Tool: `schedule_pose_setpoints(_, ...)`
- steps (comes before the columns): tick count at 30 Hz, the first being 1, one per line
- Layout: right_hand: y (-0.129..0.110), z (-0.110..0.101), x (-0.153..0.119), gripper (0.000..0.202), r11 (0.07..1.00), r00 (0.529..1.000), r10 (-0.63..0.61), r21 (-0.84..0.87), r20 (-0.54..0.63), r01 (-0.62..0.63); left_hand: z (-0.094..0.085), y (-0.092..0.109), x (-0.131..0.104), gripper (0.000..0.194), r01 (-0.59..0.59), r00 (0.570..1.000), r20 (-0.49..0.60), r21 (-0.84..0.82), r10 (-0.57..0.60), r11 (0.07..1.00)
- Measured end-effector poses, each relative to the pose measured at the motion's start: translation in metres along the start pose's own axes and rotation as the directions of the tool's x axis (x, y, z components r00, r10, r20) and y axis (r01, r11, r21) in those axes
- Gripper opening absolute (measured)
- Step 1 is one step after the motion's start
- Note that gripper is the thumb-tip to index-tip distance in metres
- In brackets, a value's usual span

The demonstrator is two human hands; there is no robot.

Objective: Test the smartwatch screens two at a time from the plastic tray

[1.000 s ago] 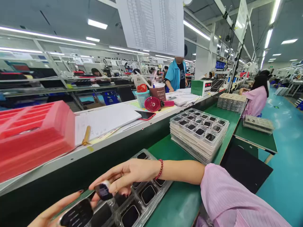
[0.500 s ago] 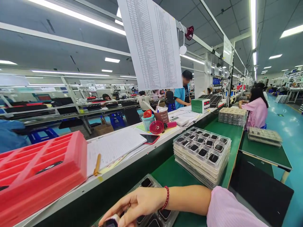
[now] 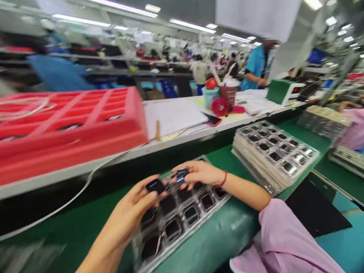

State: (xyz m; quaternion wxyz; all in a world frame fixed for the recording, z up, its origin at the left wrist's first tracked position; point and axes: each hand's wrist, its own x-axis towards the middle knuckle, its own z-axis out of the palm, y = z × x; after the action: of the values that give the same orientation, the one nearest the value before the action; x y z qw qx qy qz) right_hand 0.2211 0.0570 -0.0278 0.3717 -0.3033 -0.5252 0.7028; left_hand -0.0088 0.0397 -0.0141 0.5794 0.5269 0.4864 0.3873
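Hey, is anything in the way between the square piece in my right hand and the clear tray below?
Nothing visible blocks the space between the square piece in your right hand and the clear tray. Your left hand, holding a dark piece, is close beside it, though.

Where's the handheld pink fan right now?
In the head view, the pink fan lies right of centre on the white shelf, in front of the light-blue cup and beside the red-edged phone.

Black square device (image 3: 155, 185), left hand (image 3: 135, 204) | glossy device (image 3: 181, 175), right hand (image 3: 203, 173) | both over tray (image 3: 186, 233)
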Motion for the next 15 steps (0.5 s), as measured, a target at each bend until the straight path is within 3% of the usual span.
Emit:
schedule_pose_setpoints(2, -0.002, -0.001, -0.004, 0.041, 0.995, 0.997, -0.046, -0.09, -0.057, 0.041, 0.003, -0.001, 0.001, 0.058, -0.025, 0.999, -0.041, -0.016, 0.024, 1.0)
schedule_pose_setpoints(4, -0.003, -0.002, -0.006, 0.044, 0.986, 0.995, -0.075, -0.157, -0.067, 0.064, 0.006, -0.004, 0.004, 0.056, -0.054, 0.998, -0.015, -0.028, 0.054, 0.998)
schedule_pose_setpoints(10, 0.0, -0.001, -0.008, 0.056, 0.95, 0.995, -0.097, -0.3, -0.013, 0.088, 0.012, -0.011, 0.003, 0.057, -0.115, 0.992, 0.043, -0.026, 0.116, 0.993)
schedule_pose_setpoints(13, 0.005, -0.005, -0.006, 0.056, 0.893, 0.989, -0.144, -0.436, -0.033, 0.115, 0.009, -0.017, 0.007, 0.051, -0.13, 0.99, 0.066, 0.033, 0.128, 0.991)
schedule_pose_setpoints(15, 0.011, -0.008, -0.002, 0.051, 0.816, 0.979, -0.187, -0.567, -0.081, 0.109, 0.006, -0.023, 0.014, 0.042, -0.14, 0.987, 0.105, 0.177, 0.123, 0.974)
